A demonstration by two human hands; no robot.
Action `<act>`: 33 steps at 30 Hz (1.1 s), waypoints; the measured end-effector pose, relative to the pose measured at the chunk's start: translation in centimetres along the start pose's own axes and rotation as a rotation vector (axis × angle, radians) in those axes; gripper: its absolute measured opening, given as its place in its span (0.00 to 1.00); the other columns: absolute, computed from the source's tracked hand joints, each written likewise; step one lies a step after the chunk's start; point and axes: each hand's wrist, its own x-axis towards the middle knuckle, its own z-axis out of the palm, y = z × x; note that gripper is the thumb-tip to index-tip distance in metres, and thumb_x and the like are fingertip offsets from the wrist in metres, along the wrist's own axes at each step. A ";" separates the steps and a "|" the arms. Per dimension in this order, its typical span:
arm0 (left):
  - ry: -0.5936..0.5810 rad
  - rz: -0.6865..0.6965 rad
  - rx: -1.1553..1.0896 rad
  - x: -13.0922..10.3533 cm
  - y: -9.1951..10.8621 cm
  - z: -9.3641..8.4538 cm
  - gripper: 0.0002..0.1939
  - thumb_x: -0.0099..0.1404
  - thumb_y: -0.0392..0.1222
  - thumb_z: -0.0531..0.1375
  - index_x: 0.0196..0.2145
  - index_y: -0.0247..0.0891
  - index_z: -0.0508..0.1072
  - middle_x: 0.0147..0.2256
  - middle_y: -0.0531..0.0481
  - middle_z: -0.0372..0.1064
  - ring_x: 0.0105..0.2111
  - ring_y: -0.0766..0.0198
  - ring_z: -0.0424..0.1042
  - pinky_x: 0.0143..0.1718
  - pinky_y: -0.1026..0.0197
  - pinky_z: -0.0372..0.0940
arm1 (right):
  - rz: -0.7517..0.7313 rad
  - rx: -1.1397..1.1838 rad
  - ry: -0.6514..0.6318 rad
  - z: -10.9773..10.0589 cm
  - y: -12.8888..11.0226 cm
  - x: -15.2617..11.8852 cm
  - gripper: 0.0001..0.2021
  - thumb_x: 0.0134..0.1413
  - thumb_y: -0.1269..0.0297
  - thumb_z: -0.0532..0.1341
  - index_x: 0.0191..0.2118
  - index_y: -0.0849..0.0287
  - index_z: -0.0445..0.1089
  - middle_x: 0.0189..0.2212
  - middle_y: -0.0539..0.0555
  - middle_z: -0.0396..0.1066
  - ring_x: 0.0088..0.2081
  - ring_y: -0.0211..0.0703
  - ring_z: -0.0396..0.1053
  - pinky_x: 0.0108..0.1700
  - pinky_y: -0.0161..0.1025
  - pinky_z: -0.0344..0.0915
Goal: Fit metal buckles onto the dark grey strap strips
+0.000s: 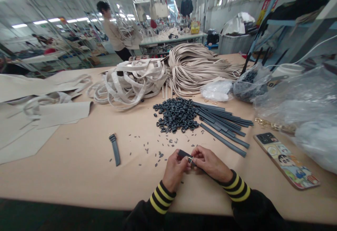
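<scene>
Near the table's front edge, my left hand (174, 169) pinches one end of a dark strap (183, 153). My right hand (210, 162) grips the same strap from the other side, its fingers at a small metal buckle (191, 159) on it. Both hands nearly touch; part of the strap is hidden under the right hand. Behind them lies a pile of small dark loops (176, 114), with flat dark strips (223, 122) fanned out to its right. A strap piece with a buckle (115, 150) lies by itself to the left. Small dark bits are scattered between.
Beige straps (195, 67) and looped handles (129, 83) lie at the back of the table (79, 178). Cloth panels (28, 118) are at the left. A phone (286, 160) and plastic bags (297, 108) lie at the right. A person (114, 34) stands beyond the table.
</scene>
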 end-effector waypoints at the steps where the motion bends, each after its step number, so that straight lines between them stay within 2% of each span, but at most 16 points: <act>1: -0.008 0.004 0.001 0.1 0.0 -0.1 0.11 0.55 0.43 0.56 0.29 0.33 0.59 0.23 0.53 0.63 0.21 0.71 0.64 0.22 0.67 0.61 | 0.000 0.021 -0.002 -0.1 -0.1 0.0 0.05 0.49 0.67 0.55 0.33 0.62 0.58 0.27 0.51 0.66 0.29 0.35 0.66 0.30 0.33 0.64; 7: 0.005 0.049 0.068 0.0 -0.5 0.3 0.10 0.58 0.45 0.52 0.30 0.35 0.57 0.24 0.54 0.60 0.21 0.70 0.63 0.25 0.64 0.62 | 0.025 0.084 0.053 0.3 0.3 0.3 0.06 0.48 0.67 0.56 0.31 0.60 0.56 0.23 0.47 0.62 0.23 0.32 0.63 0.24 0.30 0.60; 11: 0.085 0.254 0.383 -0.8 -0.4 0.7 0.07 0.60 0.42 0.48 0.31 0.36 0.59 0.25 0.52 0.58 0.26 0.67 0.60 0.30 0.61 0.60 | 0.017 0.083 0.079 0.6 0.9 0.6 0.06 0.48 0.67 0.55 0.30 0.59 0.55 0.22 0.45 0.61 0.21 0.32 0.61 0.22 0.30 0.57; 13: 0.049 0.308 0.437 -1.2 0.0 0.5 0.08 0.61 0.41 0.46 0.31 0.35 0.61 0.27 0.50 0.59 0.27 0.67 0.59 0.32 0.60 0.59 | 0.003 0.021 0.110 0.4 0.9 0.6 0.06 0.48 0.67 0.55 0.30 0.60 0.55 0.21 0.46 0.60 0.22 0.32 0.60 0.22 0.30 0.55; 14: 0.004 0.284 0.391 -1.3 0.3 0.3 0.10 0.62 0.42 0.45 0.33 0.35 0.61 0.29 0.49 0.60 0.28 0.67 0.60 0.32 0.60 0.60 | -0.008 -0.017 0.128 0.2 0.8 0.5 0.05 0.48 0.67 0.56 0.30 0.60 0.56 0.21 0.46 0.60 0.22 0.32 0.59 0.23 0.29 0.55; 16: -0.116 0.141 0.195 -1.4 0.9 -0.3 0.11 0.62 0.44 0.46 0.36 0.35 0.62 0.31 0.48 0.61 0.30 0.68 0.62 0.32 0.62 0.61 | -0.032 -0.066 0.129 -0.1 0.3 0.4 0.05 0.47 0.68 0.56 0.29 0.60 0.57 0.22 0.46 0.59 0.24 0.32 0.58 0.24 0.29 0.54; 19: -0.272 -0.103 -0.187 -1.2 1.5 -1.2 0.11 0.60 0.45 0.53 0.37 0.36 0.61 0.30 0.50 0.62 0.29 0.70 0.63 0.29 0.67 0.62 | -0.076 -0.049 0.038 -0.5 -0.7 0.0 0.06 0.46 0.69 0.57 0.29 0.61 0.57 0.22 0.46 0.59 0.24 0.31 0.57 0.24 0.29 0.53; 22: -0.354 -0.202 -0.415 -1.2 1.4 -1.5 0.12 0.58 0.44 0.56 0.37 0.37 0.59 0.26 0.53 0.60 0.24 0.74 0.62 0.25 0.71 0.62 | -0.086 -0.027 -0.062 -0.5 -1.2 -0.2 0.06 0.46 0.69 0.57 0.30 0.60 0.57 0.22 0.45 0.59 0.23 0.31 0.57 0.24 0.29 0.53; 27: -0.386 -0.229 -0.469 -1.5 0.3 -1.3 0.14 0.54 0.44 0.60 0.32 0.34 0.60 0.24 0.53 0.60 0.21 0.76 0.61 0.22 0.72 0.61 | -0.087 -0.139 -0.089 0.0 -2.0 -0.6 0.07 0.44 0.68 0.59 0.30 0.61 0.59 0.23 0.47 0.62 0.26 0.33 0.59 0.26 0.30 0.54; 30: -0.413 -0.170 -0.430 -0.8 -0.5 -1.6 0.22 0.47 0.52 0.63 0.29 0.34 0.59 0.22 0.53 0.61 0.17 0.75 0.60 0.18 0.71 0.56 | -0.037 -0.163 -0.144 0.1 -2.8 -0.8 0.07 0.49 0.63 0.56 0.31 0.61 0.60 0.27 0.51 0.66 0.30 0.37 0.63 0.31 0.31 0.57; 33: -0.371 -0.071 -0.263 0.5 -1.1 -2.6 0.27 0.42 0.59 0.63 0.26 0.33 0.59 0.18 0.52 0.60 0.16 0.75 0.58 0.17 0.71 0.49 | 0.052 -0.226 -0.205 -0.4 -3.0 -0.6 0.13 0.51 0.55 0.52 0.30 0.61 0.62 0.28 0.53 0.67 0.31 0.40 0.64 0.33 0.33 0.59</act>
